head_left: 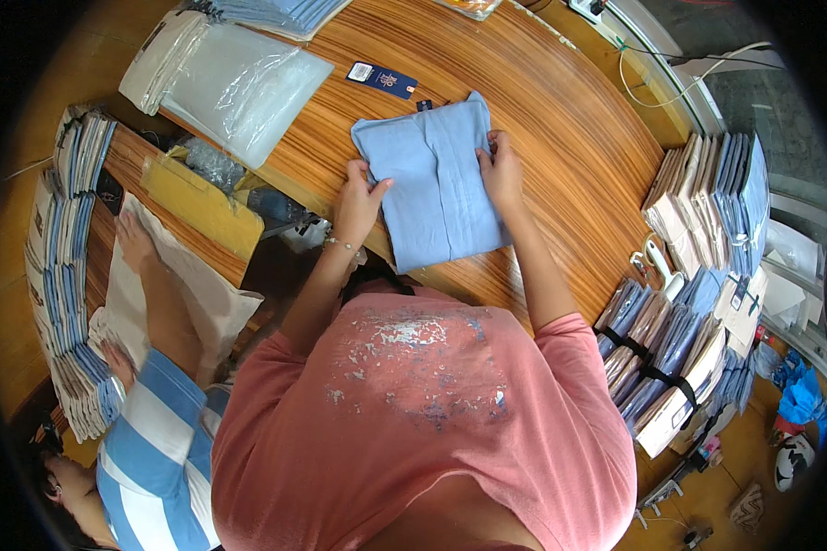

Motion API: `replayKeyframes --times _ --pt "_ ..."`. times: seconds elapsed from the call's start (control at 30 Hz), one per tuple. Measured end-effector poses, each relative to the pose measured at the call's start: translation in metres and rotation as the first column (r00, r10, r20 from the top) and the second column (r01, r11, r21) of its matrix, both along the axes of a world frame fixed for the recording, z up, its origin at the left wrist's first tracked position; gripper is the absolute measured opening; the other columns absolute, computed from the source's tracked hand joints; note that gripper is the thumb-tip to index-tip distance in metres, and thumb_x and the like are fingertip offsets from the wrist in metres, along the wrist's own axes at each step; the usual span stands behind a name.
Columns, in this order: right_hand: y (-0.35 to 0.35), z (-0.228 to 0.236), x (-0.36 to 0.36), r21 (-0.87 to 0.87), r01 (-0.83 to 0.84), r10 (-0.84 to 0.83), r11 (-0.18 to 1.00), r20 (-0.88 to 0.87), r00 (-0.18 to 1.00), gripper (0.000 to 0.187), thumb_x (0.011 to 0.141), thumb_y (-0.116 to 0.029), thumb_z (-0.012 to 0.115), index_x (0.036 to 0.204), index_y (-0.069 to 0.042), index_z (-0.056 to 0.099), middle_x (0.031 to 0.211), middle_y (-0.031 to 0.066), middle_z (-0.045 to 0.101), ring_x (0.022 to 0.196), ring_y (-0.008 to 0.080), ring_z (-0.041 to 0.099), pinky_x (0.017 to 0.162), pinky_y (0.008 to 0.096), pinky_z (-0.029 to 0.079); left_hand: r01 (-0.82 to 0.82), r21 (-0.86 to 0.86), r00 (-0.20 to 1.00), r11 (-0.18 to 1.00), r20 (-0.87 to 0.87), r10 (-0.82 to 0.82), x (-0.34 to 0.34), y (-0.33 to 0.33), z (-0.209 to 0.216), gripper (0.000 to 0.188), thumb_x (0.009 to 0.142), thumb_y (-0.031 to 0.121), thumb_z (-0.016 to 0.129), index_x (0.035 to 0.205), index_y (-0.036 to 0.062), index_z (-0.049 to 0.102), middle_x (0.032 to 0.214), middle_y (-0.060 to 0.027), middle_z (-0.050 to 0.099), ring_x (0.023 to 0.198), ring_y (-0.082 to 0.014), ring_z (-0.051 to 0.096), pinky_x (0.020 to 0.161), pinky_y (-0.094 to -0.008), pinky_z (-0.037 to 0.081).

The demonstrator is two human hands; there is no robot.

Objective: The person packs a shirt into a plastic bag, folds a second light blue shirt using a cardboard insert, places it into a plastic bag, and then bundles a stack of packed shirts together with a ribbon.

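Observation:
A light blue folded garment [441, 202] lies on the wooden table in front of me, with a crease running down its middle. My left hand [358, 200] closes on its left edge, thumb on top and fingertips partly hidden at the cloth. Across from it, my right hand [502, 173] pinches the upper right edge between thumb and fingers. A small dark label [424, 106] shows at the garment's top edge. Just beyond lies a dark blue hang tag [395, 84] with a white sticker, touched by neither hand.
Clear plastic bags [248, 87] are stacked at the upper left of the table [560, 119]. Packed garments [708, 197] stand in rows at the right, near white-handled scissors [657, 262]. At the left, another person's hand [136, 241] rests on beige cloth [147, 294] beside stacked folded garments [69, 266].

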State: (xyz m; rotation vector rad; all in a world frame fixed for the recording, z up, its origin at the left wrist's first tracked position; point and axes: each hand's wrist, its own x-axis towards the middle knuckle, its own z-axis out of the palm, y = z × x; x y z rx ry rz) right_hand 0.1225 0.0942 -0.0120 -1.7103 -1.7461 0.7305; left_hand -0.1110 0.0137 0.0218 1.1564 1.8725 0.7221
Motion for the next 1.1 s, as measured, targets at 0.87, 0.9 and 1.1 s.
replayKeyframes --times 0.87,0.9,1.1 --pt "0.043 0.046 0.016 -0.398 -0.033 -0.214 0.917 -0.56 0.8 0.023 0.078 -0.014 0.071 0.096 -0.002 0.063 0.081 0.0029 0.066 0.064 0.0095 0.057 0.059 0.0247 0.046 -0.159 0.225 0.765 0.961 0.644 -0.024 -0.008 0.053 0.005 0.027 0.087 0.01 0.062 0.111 -0.0018 0.055 0.102 -0.0067 0.062 0.091 -0.0119 0.057 0.082 -0.0229 0.044" --pt "0.028 0.077 0.021 -0.348 -0.011 -0.221 0.937 -0.619 0.754 0.02 0.079 -0.012 0.07 0.096 -0.002 0.063 0.083 0.0027 0.066 0.066 0.0095 0.058 0.061 0.0246 0.047 -0.142 0.277 0.789 0.95 0.612 -0.061 -0.004 0.056 0.019 0.026 0.088 0.008 0.061 0.111 -0.0015 0.055 0.103 -0.0069 0.062 0.092 -0.0112 0.056 0.082 -0.0223 0.044" --pt "-0.078 0.197 0.1 0.041 0.094 -0.051 0.995 -0.596 0.801 0.021 0.081 -0.002 0.065 0.102 0.001 0.063 0.093 0.0033 0.067 0.082 0.0087 0.06 0.077 0.0233 0.047 0.218 0.575 0.684 0.789 0.486 -0.543 0.031 0.049 0.146 0.026 0.081 -0.003 0.062 0.106 0.0018 0.057 0.107 -0.007 0.063 0.102 -0.0128 0.056 0.09 -0.0268 0.042"
